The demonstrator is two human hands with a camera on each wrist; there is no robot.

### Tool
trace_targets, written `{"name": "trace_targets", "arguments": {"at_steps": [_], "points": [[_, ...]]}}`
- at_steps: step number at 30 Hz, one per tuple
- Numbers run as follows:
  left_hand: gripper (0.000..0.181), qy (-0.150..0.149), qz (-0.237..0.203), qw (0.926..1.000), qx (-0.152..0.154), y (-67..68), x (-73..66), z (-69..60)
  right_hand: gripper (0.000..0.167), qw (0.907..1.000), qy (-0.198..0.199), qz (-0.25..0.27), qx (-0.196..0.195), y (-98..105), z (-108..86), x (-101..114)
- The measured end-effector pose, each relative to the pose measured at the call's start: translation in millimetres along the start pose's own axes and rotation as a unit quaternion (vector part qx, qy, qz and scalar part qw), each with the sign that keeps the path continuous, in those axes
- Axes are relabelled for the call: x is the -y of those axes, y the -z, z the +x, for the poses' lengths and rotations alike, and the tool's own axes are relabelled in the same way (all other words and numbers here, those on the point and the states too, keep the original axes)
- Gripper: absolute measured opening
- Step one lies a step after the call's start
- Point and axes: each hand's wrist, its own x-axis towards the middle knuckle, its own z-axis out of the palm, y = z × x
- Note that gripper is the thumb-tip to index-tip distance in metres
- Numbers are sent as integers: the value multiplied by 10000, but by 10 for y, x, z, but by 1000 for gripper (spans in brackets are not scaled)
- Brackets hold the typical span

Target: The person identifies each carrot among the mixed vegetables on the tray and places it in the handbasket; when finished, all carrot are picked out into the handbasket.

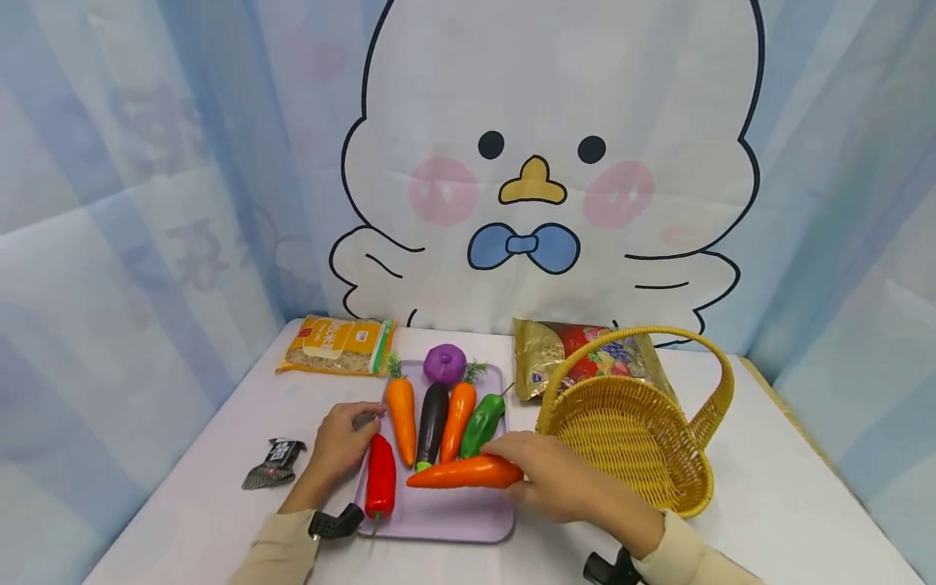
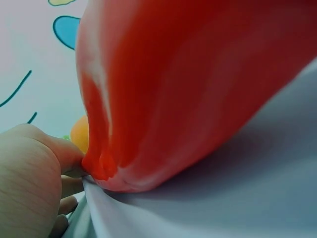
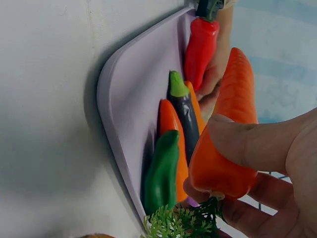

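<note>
My right hand point(image 1: 544, 475) holds an orange carrot point(image 1: 464, 472) by its thick leafy end, above the near half of the lilac tray point(image 1: 439, 520). In the right wrist view, the thumb and fingers wrap round the carrot point(image 3: 237, 99). At the tray's left edge, my left hand point(image 1: 342, 443) grips the rim, thumb on top beside the tip of a red pepper point(image 1: 381, 479) and fingers outside. Also on the tray lie two more carrots point(image 1: 401, 418) point(image 1: 458, 414), a dark eggplant point(image 1: 433, 422), a green pepper point(image 1: 483, 424) and a round purple vegetable point(image 1: 444, 364).
A yellow wicker basket point(image 1: 621, 426) with a tall handle stands right of the tray. Behind it lies a gold and red bag point(image 1: 541, 353). A yellow packet point(image 1: 336, 345) sits at the back left, and a small black wrapped packet point(image 1: 274, 464) lies left of my left hand.
</note>
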Motion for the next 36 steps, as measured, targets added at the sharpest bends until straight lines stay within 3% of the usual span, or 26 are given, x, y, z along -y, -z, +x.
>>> {"name": "trace_targets", "arguments": {"at_steps": [7, 19, 36], "points": [[27, 4, -2, 10000, 8, 14, -15, 0, 48, 9994, 114, -163, -279, 138, -105, -7], [27, 12, 18, 10000, 7, 19, 4, 1, 46, 9986, -330, -393, -158, 464, -313, -127], [28, 48, -70, 10000, 11, -10, 26, -9, 54, 9949, -654, -664, -392, 668, -503, -378]]}}
